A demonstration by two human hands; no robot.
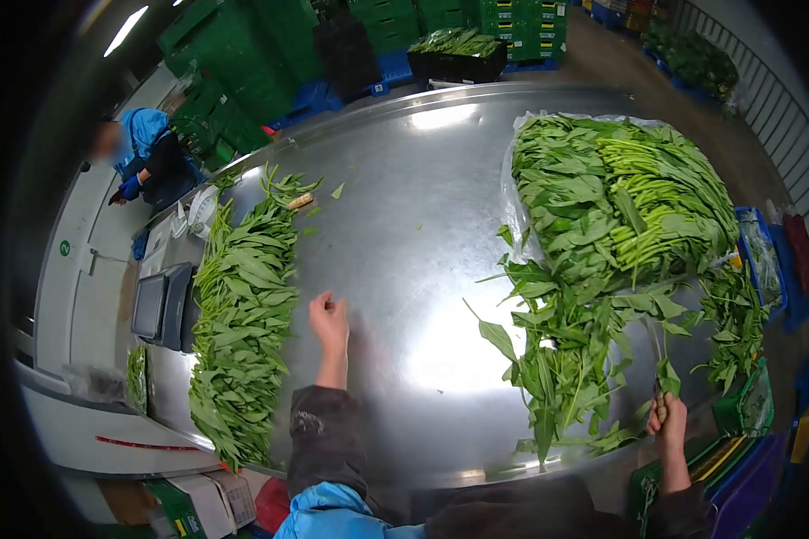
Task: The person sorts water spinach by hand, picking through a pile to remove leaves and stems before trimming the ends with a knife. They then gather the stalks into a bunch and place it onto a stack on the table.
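Note:
My left hand (330, 322) is over the steel table, right of a long row of leafy greens (247, 323). Its fingers are curled in, and nothing shows between them. My right hand (671, 420) grips the handle of a knife (653, 338) with a slim, slightly curved blade pointing away from me. A green leaf (667, 377) lies against the knife by the handle. Loose leafy stems (562, 377) are spread left of the knife. Beyond them a big heap of greens (620, 193) rests on clear plastic, its cut stems bundled on top.
A short wooden handle (300, 201) lies by the row's far end. Scales with a dark display (150, 305) stand at left. A co-worker in blue gloves (130, 187) is at the far left. Green crates (382, 27) are stacked behind the table (404, 207). A green crate (746, 404) sits at right.

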